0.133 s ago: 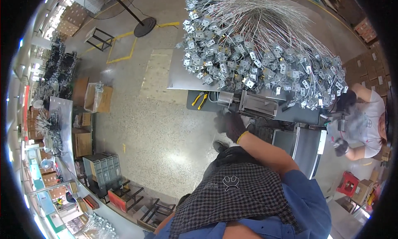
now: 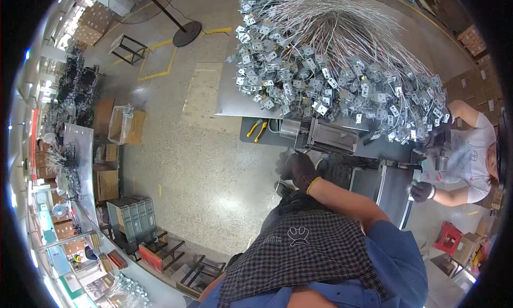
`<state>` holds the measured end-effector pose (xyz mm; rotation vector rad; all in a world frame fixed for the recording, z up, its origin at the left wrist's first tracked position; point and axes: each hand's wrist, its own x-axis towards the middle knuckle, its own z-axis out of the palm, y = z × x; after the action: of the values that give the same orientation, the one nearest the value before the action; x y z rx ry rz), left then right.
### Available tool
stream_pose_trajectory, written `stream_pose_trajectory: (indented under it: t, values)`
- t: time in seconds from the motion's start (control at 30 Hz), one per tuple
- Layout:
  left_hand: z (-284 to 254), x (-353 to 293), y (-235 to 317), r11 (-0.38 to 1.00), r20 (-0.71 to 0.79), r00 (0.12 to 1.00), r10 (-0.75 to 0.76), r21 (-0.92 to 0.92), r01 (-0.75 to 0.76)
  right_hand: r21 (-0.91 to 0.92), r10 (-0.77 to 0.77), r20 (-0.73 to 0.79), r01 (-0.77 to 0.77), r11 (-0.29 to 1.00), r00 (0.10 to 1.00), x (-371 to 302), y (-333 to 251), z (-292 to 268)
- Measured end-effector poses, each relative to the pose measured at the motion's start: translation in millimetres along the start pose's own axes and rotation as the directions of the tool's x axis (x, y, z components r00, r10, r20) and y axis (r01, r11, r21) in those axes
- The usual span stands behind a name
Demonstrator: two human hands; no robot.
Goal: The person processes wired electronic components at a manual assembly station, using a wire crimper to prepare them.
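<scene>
My right hand [image 2: 297,168], in a dark glove with a yellow cuff, is in front of a bench machine with a metal cylinder [image 2: 290,127] and a grey block [image 2: 333,136]. Its fingers look curled, and a small pale greyish bit shows at their upper edge, too unclear to name. Yellow-handled pliers [image 2: 259,130] lie on the dark bench surface left of the cylinder. Past the machine, a large heap of metal boxes with wires [image 2: 315,67] covers the table. My left hand is out of sight; only part of that arm shows at the lower edge.
At the right a co-worker [image 2: 470,153] with dark gloves works beside another machine [image 2: 441,161]. A grey chute-like panel [image 2: 382,193] stands between us. A pedestal fan [image 2: 187,34] is at far left, with cartons [image 2: 133,127], a grey crate [image 2: 133,222] and stools [image 2: 160,257] nearer.
My right hand has come back slightly towards me, away from the machine. The co-worker's nearer gloved hand has moved leftward to the edge of the grey panel.
</scene>
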<state>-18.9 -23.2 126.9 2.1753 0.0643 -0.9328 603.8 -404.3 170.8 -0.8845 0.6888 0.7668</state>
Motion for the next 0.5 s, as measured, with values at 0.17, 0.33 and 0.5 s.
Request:
stream_pose_trajectory:
  t: [0.17, 0.33, 0.5]
  values:
    - [-52, 315, 180, 0.975, -0.153, 0.974, 0.166, -0.123, -0.185, -0.275, -0.095, -0.027, 0.084, 0.958, 0.995, -15, -20, 7]
    - [-124, 414, 305, 0.963, -0.363, 0.915, 0.173, -0.131, -0.234, -0.666, -0.338, 0.304, 0.452, 0.594, 0.891, -35, -24, -9]
    - [-190, 508, 384, 0.823, -0.592, 0.796, 0.121, -0.389, -0.415, -0.659, -0.713, 0.592, 0.735, -0.161, 0.375, -60, -66, -10]
